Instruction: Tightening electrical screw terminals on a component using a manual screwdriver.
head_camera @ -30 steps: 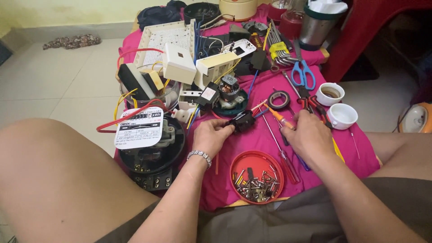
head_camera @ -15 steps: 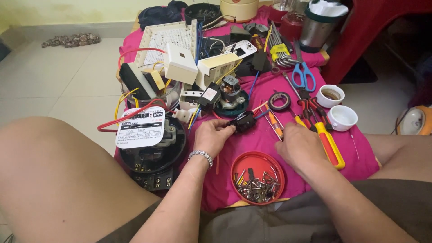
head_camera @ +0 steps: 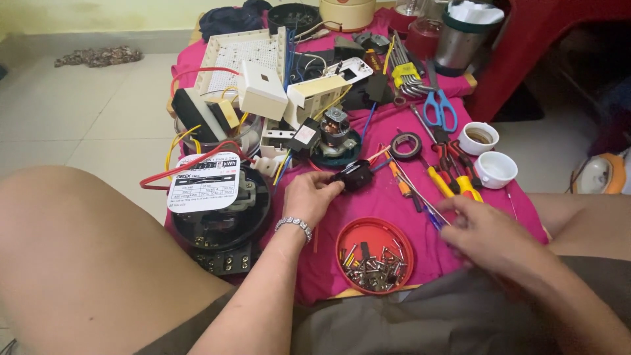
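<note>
Nearest, the red lid of screws [head_camera: 374, 254] sits on the pink-covered table [head_camera: 420, 230]. Just beyond it, the left hand [head_camera: 310, 197] grips a small black plastic part [head_camera: 353, 175] — likely light, rigid, best pinched by its sides. Right of the lid, the right hand [head_camera: 483, 227] pinches a thin screwdriver [head_camera: 420, 197] — probably slippery.

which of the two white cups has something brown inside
The far cup, next to the blue scissors, shows brown inside. The near cup, closer to the right hand, looks plain white inside.
</note>
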